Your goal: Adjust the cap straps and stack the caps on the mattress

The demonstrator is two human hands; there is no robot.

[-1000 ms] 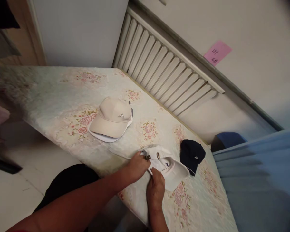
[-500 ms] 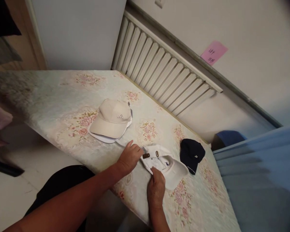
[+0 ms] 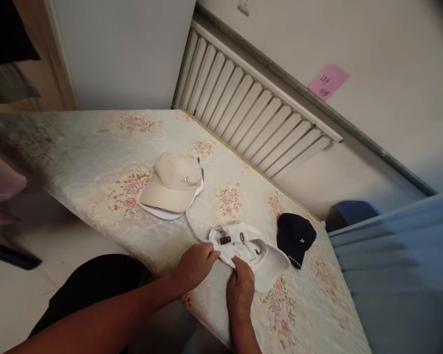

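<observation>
A white baseball cap (image 3: 271,268) lies with its inside turned up and its brim to the right; a brown clasp and an eyelet show on its back strap. My left hand (image 3: 197,263) pinches the cap's left edge, near the strap. On the near rim, my right hand (image 3: 240,285) is closed, thumb and fingers gripping the cap's edge. Farther left sits a beige cap (image 3: 175,179) with a small metal logo, stacked over a white one whose edge peeks out. To the right rests a dark navy cap (image 3: 296,236).
The caps lie on a flowered cover (image 3: 110,142). A radiator (image 3: 243,98) runs along the wall behind, with a pink note (image 3: 328,81) above it. A blue curtain (image 3: 402,265) hangs at the right, and a black rounded object (image 3: 92,290) stands at the near left.
My left hand has moved down from the strap end to the cap's left edge. The white strap now curves up in view beside it. My right hand keeps its grip.
</observation>
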